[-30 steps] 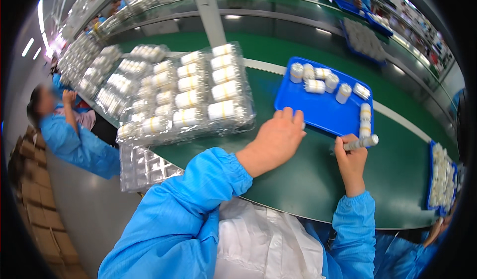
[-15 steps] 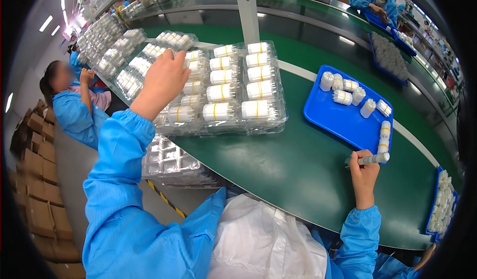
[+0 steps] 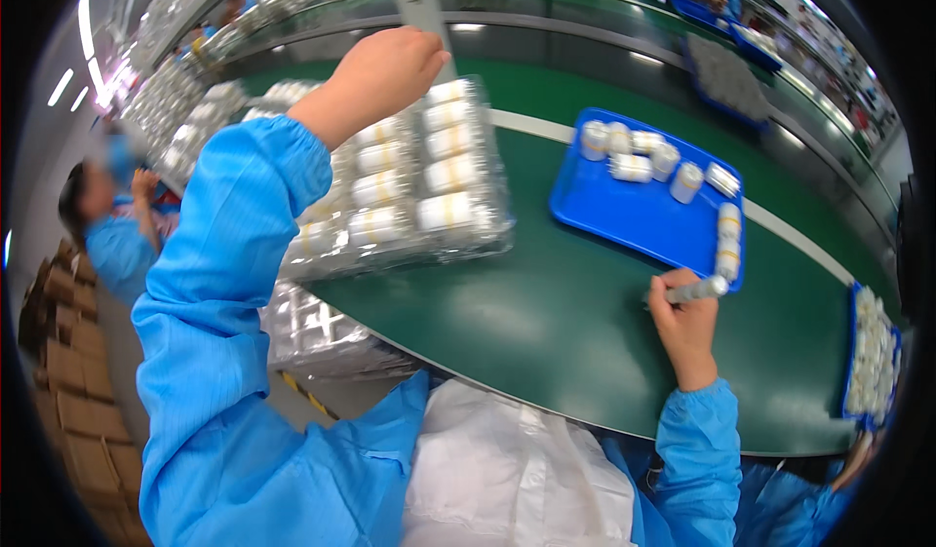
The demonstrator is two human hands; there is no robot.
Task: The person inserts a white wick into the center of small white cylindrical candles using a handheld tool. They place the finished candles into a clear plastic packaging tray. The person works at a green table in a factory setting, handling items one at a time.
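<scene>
Hovering over the pack (image 3: 448,211), left of the tray (image 3: 624,220), it's the left hand (image 3: 383,74), fingers curled, any grip impossible to tell! Cylinders (image 3: 686,183) sit toward the tray's far and right sides; by its near right corner, the right hand (image 3: 686,331), fingers closed around a grey rod (image 3: 699,290).

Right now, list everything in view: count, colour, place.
Flat worktable: one, green, centre
Shallow plastic tray: one, blue, centre right
Short cylinders: about nine, white, inside tray
Plastic cylinder packs: several, clear, table's left
Slim rod: one, grey, right hand
Stacked plastic trays: several, clear, lower left
Cardboard boxes: several, brown, far left
Further trays: several, blue, right edge, top right
Workers: several, blue, left and top
Left hand: one, blue sleeve, over packs
Right hand: one, blue sleeve, holding rod
</scene>
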